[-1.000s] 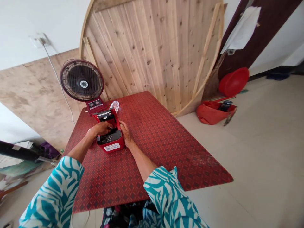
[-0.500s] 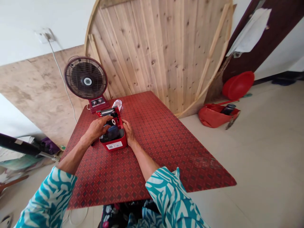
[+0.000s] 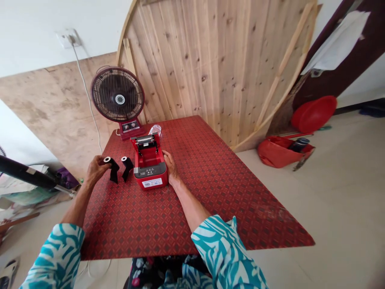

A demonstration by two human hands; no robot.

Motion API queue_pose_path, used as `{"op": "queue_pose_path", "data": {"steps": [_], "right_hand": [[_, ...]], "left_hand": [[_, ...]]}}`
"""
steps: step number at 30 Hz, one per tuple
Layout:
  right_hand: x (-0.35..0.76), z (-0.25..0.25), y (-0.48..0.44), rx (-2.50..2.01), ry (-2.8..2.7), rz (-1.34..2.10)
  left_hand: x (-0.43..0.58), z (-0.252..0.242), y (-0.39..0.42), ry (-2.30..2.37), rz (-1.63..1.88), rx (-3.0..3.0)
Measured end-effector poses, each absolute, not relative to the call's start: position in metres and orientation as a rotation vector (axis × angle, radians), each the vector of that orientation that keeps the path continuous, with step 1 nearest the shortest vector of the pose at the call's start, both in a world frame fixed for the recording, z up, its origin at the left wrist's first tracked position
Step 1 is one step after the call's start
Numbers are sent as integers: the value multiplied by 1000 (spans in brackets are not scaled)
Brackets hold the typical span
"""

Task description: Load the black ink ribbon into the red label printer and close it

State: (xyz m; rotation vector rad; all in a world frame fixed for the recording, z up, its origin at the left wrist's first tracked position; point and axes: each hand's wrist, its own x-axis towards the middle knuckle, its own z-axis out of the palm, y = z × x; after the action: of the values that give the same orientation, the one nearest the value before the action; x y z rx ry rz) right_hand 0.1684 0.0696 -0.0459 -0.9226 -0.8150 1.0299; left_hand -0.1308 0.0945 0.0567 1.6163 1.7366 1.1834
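The printer (image 3: pixel 149 165), a small red box with a black control strip and a white label on its front, stands on the desk (image 3: pixel 210 180) with its lid tipped up and back, so the red bay inside lies open.

The left hand (image 3: pixel 96 169) is just left of the printer, above the desk. Its fingers (image 3: pixel 104 163) are clamped on a black piece (image 3: pixel 113 168) with a round white end at the top. A second piece (image 3: pixel 127 167) of the same look sits between that one and the printer's left wall, close to the wall. Whether the two are joined, or whether the second one rests on the desk, cannot be told.

The right hand (image 3: pixel 170 162) lies against the printer's right wall. Its fingers are stretched out side by side along the wall, touching it without gripping anything.

Behind the printer, at the desk's far edge, stands a fan (image 3: pixel 118 96) with a dark red base. A clear bottle (image 3: pixel 155 129) lies just behind the raised lid. A big round wooden board (image 3: pixel 216 60) leans on the wall behind them. Well to the right of the printer, on the floor, are a red bag (image 3: pixel 279 152) and a red basin (image 3: pixel 314 113).
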Motion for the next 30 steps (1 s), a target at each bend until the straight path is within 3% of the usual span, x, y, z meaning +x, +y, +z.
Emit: {"op": "queue_pose_path", "data": {"steps": [5, 12, 21, 30], "right_hand": [[169, -46, 69, -922, -822, 1044], [167, -41, 66, -921, -804, 1047], [167, -46, 70, -918, -822, 1019], [166, -47, 71, -899, -825, 1025]], "left_hand": [[-128, 35, 96, 1718, 1034, 1663], [-128, 57, 97, 1677, 907, 1915], [-85, 61, 119, 1867, 465, 2271], [-92, 93, 87, 1411, 1161, 1735]]}}
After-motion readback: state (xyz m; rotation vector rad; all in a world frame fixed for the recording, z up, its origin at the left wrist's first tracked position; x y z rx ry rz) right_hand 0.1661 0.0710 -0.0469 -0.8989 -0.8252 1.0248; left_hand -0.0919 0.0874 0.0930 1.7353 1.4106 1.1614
